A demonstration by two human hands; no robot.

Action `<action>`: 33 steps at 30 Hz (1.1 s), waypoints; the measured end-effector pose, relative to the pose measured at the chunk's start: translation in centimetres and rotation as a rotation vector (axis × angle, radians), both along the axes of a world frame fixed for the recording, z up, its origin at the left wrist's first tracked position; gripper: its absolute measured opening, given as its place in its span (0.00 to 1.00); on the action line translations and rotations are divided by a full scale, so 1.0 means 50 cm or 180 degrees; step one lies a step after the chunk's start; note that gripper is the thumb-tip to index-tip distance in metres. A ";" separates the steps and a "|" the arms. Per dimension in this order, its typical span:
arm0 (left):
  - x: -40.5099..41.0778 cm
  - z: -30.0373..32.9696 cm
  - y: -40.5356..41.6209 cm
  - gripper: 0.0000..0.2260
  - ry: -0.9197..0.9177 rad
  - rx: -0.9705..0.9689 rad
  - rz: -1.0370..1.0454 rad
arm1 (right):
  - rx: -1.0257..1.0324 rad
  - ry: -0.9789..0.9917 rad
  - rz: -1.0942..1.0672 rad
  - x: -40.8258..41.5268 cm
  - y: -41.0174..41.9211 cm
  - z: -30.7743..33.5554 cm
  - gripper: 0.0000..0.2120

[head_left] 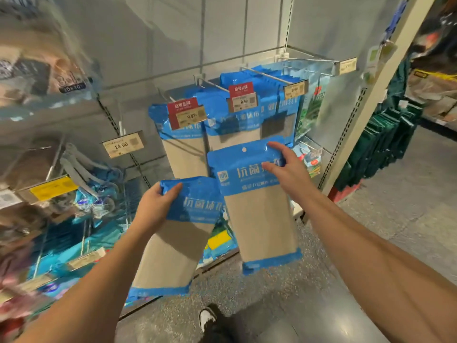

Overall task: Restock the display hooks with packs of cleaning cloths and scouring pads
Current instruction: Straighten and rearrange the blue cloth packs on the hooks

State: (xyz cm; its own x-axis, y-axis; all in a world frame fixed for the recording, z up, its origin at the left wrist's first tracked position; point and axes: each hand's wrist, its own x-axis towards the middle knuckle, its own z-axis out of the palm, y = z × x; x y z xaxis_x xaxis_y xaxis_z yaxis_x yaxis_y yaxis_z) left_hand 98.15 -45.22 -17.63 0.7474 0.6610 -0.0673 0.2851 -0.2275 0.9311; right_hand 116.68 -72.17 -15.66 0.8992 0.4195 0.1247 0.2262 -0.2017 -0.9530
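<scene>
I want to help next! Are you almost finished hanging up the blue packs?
Partly. Done: blue cloth packs already hang on the hooks behind the 9.99 tags. In hand: the left hand grips one pack by its top, and the right hand holds another pack up toward the hooks. Left: both still need hanging. How many more are waiting isn't visible.

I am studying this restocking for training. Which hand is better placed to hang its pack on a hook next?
Probably the right hand. Its pack is upright, raised higher, with the hang hole showing, just below the hooks. The left hand holds its pack lower and tilted.
</scene>
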 end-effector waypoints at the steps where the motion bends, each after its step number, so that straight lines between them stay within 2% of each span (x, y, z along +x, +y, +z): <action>1: -0.005 -0.002 0.016 0.06 0.0032 0.0084 0.0017 | -0.0082 -0.0088 0.0006 0.017 0.013 -0.007 0.23; 6: 0.008 -0.005 0.078 0.02 0.0103 0.0151 -0.0442 | -0.0366 -0.0397 0.0023 0.079 0.089 -0.025 0.25; 8: 0.033 -0.008 0.097 0.05 0.0147 0.0354 -0.0653 | -0.0444 -0.0498 0.0100 0.101 0.130 -0.038 0.24; 10: 0.062 0.004 0.110 0.02 0.0099 0.0524 -0.0963 | -0.0497 -0.0583 0.0164 0.118 0.179 -0.049 0.24; 15: 0.134 0.037 0.152 0.09 -0.0004 0.0866 -0.1560 | -0.0405 -0.0683 0.0377 0.147 0.291 -0.061 0.25; 17: 0.158 0.048 0.167 0.05 0.0012 0.1156 -0.1606 | -0.0364 -0.0686 0.0436 0.155 0.318 -0.058 0.25; 19: 0.175 0.059 0.178 0.08 -0.0016 0.1341 -0.1569 | -0.0367 -0.0688 0.0497 0.162 0.338 -0.055 0.24; 24: 0.183 0.075 0.174 0.03 -0.0047 0.1543 -0.1543 | -0.0344 -0.0586 0.0705 0.168 0.352 -0.055 0.24; 32: 0.175 0.111 0.157 0.07 -0.0727 0.1335 -0.1437 | -0.0087 -0.0574 0.0789 0.184 0.359 -0.039 0.24; 33: 0.176 0.121 0.158 0.10 -0.0776 0.1333 -0.1473 | 0.0023 -0.0509 0.0829 0.186 0.362 -0.036 0.24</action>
